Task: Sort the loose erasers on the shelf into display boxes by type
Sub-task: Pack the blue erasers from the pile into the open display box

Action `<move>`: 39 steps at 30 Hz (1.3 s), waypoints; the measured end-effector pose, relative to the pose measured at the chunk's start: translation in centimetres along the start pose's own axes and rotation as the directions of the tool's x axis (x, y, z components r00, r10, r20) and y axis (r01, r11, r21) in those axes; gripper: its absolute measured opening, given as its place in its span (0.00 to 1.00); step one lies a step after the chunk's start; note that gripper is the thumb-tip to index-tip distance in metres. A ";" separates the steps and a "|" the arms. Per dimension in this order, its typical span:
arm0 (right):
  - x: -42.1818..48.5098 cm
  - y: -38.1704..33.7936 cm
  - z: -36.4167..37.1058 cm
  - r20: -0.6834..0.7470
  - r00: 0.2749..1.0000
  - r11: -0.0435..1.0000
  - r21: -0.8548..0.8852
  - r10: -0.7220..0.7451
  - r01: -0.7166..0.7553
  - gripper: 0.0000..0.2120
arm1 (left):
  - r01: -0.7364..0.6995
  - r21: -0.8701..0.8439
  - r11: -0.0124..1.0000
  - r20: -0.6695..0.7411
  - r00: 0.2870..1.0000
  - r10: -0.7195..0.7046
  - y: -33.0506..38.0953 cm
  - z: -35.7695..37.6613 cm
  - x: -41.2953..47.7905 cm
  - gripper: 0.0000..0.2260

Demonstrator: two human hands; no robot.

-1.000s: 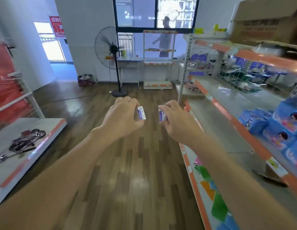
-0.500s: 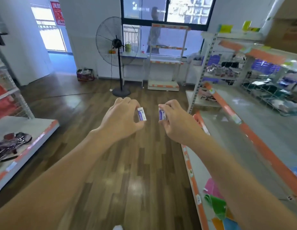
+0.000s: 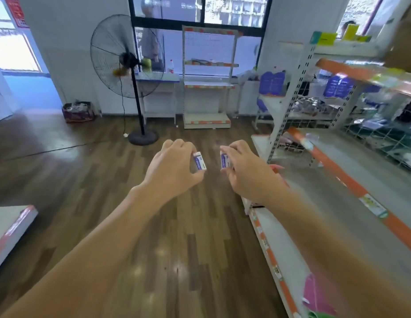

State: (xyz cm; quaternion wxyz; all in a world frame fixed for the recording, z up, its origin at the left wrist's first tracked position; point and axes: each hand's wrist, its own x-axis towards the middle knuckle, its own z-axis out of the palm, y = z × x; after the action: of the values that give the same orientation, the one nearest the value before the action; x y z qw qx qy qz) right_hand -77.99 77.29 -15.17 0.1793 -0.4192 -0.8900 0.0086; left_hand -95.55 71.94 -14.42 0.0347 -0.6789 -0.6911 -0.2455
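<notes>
Standing fan (image 3: 127, 58): back left, on the wood floor (image 3: 85, 171).
Left hand (image 3: 172, 171): fingers curled, pinching left eraser (image 3: 199, 160) upright, in mid-air over the floor.
Right hand (image 3: 248, 173): fingers curled, pinching right eraser (image 3: 225, 159); near the other eraser, not touching.
Shelf (image 3: 365, 166): far right, orange edge, blurred; both erasers are left of it.

View: moves forward along the aisle, toward the far wall.
Fan (image 3: 127, 60): grows larger and sits further left in frame.
Left shelf (image 3: 11, 223): slips back until only its corner shows, lower left.
Right shelving (image 3: 351, 180): blue packs pass out of frame; bare boards show instead.
</notes>
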 end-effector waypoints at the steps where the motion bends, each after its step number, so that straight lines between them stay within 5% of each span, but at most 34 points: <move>1: 1.7 0.7 0.8 -0.006 1.000 1.000 0.000 0.008 -0.008 0.26 | -0.003 0.002 1.000 0.009 1.000 0.003 -0.9 0.7 1.8 0.19; 16: 33.1 16.7 10.6 -0.057 0.991 0.991 0.064 0.119 -0.115 0.26 | -0.085 0.118 0.989 0.094 0.993 0.074 -11.6 12.1 35.6 0.20; 30: 58.3 30.0 17.8 -0.044 0.964 0.964 -0.008 0.264 -0.264 0.25 | -0.198 -0.061 0.978 0.119 0.972 0.204 -21.8 23.9 65.3 0.19; 39: 72.5 39.9 20.1 -0.108 0.870 0.873 -0.032 0.481 -0.487 0.23 | -0.337 -0.210 0.918 0.159 0.914 0.372 -24.4 30.3 85.6 0.20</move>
State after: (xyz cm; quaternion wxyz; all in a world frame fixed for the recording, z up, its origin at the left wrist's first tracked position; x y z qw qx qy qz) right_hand -97.27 160.18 -17.93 0.2020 -0.6335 -0.7469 0.0072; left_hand -116.71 163.58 -15.46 -0.0501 -0.8145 -0.5312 -0.2280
